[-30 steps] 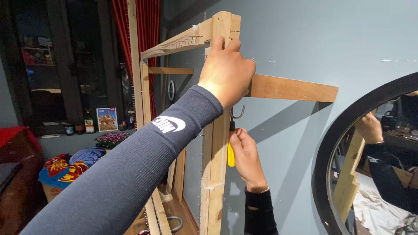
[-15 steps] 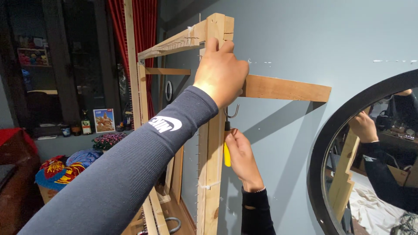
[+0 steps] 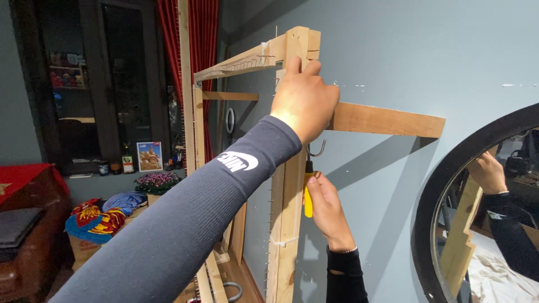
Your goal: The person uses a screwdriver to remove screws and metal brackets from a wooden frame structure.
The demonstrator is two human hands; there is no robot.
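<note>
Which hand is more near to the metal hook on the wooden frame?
Right. The right hand, holding a yellow-handled tool, sits just below the metal hook; the left hand grips the wooden frame above it.

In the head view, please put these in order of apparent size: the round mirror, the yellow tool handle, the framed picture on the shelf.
1. Round mirror, largest although partly cut off.
2. Framed picture.
3. Yellow tool handle, thinner, yet nearer the camera, so this ranking against the picture is unsure.
</note>
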